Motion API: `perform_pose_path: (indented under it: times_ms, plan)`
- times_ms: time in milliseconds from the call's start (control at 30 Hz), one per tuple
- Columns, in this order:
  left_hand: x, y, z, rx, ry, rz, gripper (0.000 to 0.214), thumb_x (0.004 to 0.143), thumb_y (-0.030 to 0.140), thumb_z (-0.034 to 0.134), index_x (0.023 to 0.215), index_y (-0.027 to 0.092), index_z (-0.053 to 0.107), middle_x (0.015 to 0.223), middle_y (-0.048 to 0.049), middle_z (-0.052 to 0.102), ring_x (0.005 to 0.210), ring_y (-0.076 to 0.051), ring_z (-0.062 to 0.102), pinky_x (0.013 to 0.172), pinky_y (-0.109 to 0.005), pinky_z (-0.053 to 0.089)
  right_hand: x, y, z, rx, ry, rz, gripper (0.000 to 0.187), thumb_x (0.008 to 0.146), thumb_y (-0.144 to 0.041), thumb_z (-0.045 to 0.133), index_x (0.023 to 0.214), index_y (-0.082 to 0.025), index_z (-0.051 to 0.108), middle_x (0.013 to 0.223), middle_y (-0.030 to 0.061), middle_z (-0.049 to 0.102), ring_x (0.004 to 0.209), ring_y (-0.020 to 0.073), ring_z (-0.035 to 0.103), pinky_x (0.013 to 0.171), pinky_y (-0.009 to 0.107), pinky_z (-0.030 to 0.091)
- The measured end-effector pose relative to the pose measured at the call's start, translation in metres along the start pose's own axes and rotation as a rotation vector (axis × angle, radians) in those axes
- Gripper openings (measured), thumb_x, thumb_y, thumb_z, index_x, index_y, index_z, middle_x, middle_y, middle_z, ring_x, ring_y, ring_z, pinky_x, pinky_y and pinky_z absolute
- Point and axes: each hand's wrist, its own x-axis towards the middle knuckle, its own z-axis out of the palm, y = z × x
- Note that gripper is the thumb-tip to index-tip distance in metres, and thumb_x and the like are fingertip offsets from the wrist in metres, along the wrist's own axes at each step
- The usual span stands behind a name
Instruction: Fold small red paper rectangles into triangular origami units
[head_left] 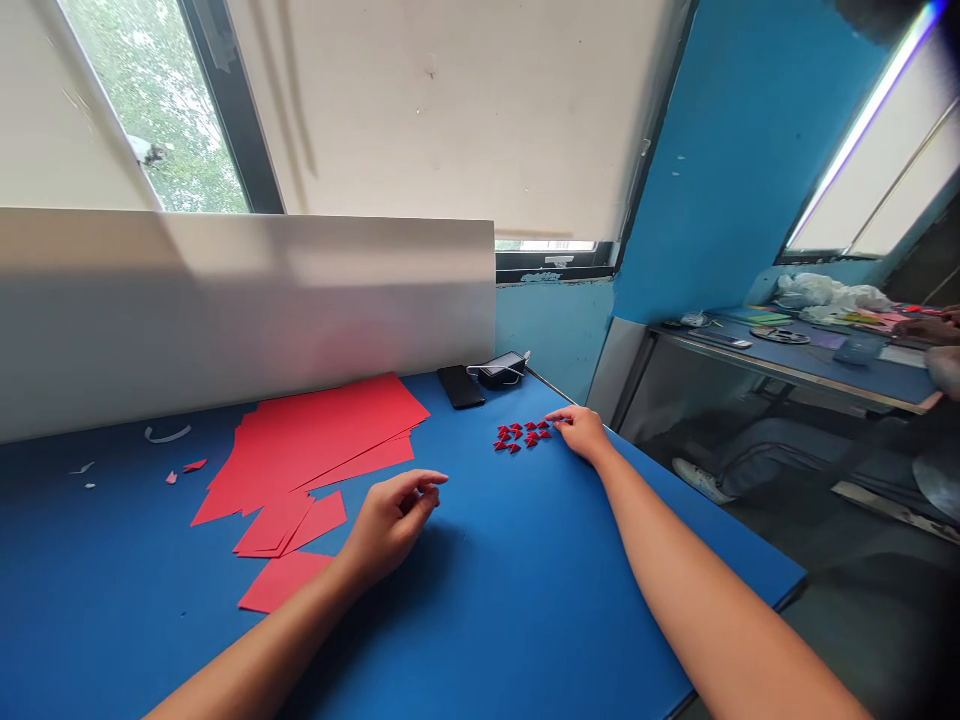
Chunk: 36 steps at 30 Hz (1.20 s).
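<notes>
My right hand (581, 430) reaches far across the blue table (487, 600), its fingertips at the right end of a cluster of several small folded red paper pieces (523, 436). Whether it pinches one of them I cannot make out. My left hand (394, 520) hovers just above the table near the middle, fingers loosely curled and apart, holding nothing. It is just right of a stack of red paper sheets (315, 445) and smaller cut red rectangles (289, 525).
A black phone (460, 386) and a small black device with a white cable (501, 371) lie at the table's far edge, below a white board (247, 310). Paper scraps (176, 460) lie at left. Another person's hands (934, 340) work at a cluttered table on the right.
</notes>
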Motion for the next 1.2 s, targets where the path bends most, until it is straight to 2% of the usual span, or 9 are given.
perform_pose_path:
  times_ms: [133,233,300,333,400,567,667,867,1200]
  plan:
    - [-0.008,0.021,0.005,0.373,-0.016,0.423,0.025,0.089,0.014,0.044,0.098,0.017,0.067,0.067,-0.0016,0.061,0.054,-0.010,0.050,0.052,-0.022,0.038,0.000,-0.003,0.001,0.026,0.048,-0.028,0.016,0.087,-0.022,0.059,0.100,-0.018,0.068,0.100,0.0060,0.067,0.088,0.0183,0.062,0.083,0.036,0.050]
    - [-0.012,0.042,0.008,0.651,-0.136,0.620,0.027,0.086,0.014,0.043,0.095,0.020,0.068,0.061,0.0001,0.060,0.048,-0.010,0.050,0.048,-0.024,0.034,0.000,-0.004,0.001,0.060,0.146,-0.013,0.035,0.075,-0.012,0.055,0.107,-0.018,0.069,0.086,0.0047,0.070,0.080,0.0196,0.062,0.084,0.034,0.047]
    - [-0.013,0.051,0.003,0.814,-0.240,0.448,0.028,0.086,0.018,0.043,0.096,0.023,0.068,0.065,-0.0010,0.063,0.054,-0.013,0.056,0.052,-0.025,0.038,-0.002,-0.004,0.000,0.080,0.201,0.019,0.043,0.072,-0.012,0.051,0.112,-0.015,0.066,0.077,0.0048,0.069,0.076,0.0207,0.062,0.080,0.034,0.047]
    - [-0.014,0.054,-0.003,0.872,-0.266,0.266,0.026,0.085,0.021,0.045,0.096,0.024,0.068,0.068,-0.0015,0.064,0.059,-0.014,0.059,0.054,-0.026,0.040,-0.003,-0.004,-0.001,0.088,0.222,0.036,0.042,0.071,-0.013,0.050,0.110,-0.014,0.067,0.073,0.0048,0.068,0.074,0.0213,0.062,0.078,0.034,0.047]
    - [-0.019,0.052,-0.021,0.938,-0.194,-0.066,0.025,0.085,0.028,0.048,0.099,0.025,0.067,0.084,-0.0036,0.069,0.073,-0.018,0.064,0.061,-0.027,0.044,-0.006,-0.004,-0.003,0.103,0.254,0.060,0.037,0.070,-0.015,0.049,0.101,-0.013,0.069,0.066,0.0048,0.066,0.070,0.0218,0.061,0.072,0.033,0.046]
    - [-0.046,0.016,-0.086,1.031,0.015,-0.446,0.037,0.085,0.031,0.043,0.113,0.017,0.062,0.116,-0.0145,0.064,0.103,-0.029,0.061,0.080,-0.037,0.048,-0.011,-0.003,-0.004,0.140,0.331,0.068,0.033,0.067,-0.018,0.048,0.092,-0.013,0.069,0.062,0.0046,0.064,0.065,0.0217,0.058,0.071,0.033,0.044]
    - [-0.066,-0.007,-0.112,1.040,0.120,-0.630,0.059,0.087,0.045,0.040,0.133,0.009,0.047,0.132,-0.0219,0.053,0.118,-0.037,0.051,0.088,-0.046,0.044,-0.010,-0.003,-0.003,0.149,0.361,0.057,0.034,0.067,-0.019,0.048,0.094,-0.013,0.068,0.065,0.0059,0.064,0.068,0.0230,0.058,0.073,0.035,0.044]
    - [-0.081,-0.027,-0.121,0.928,0.126,-0.672,0.079,0.077,0.061,0.053,0.142,0.019,0.036,0.129,-0.0145,0.060,0.122,-0.033,0.050,0.090,-0.041,0.043,-0.007,-0.005,-0.004,0.151,0.308,0.006,0.035,0.069,-0.023,0.052,0.099,-0.014,0.066,0.070,0.0048,0.065,0.061,0.0200,0.057,0.069,0.033,0.043]
    - [-0.078,-0.022,-0.116,0.911,0.069,-0.424,0.032,0.082,0.042,0.053,0.104,0.025,0.069,0.095,-0.0059,0.073,0.094,-0.025,0.064,0.079,-0.030,0.044,-0.011,-0.016,-0.005,0.146,0.395,0.118,0.043,0.071,-0.020,0.050,0.113,-0.014,0.059,0.080,0.0079,0.067,0.076,0.0259,0.059,0.070,0.034,0.041]
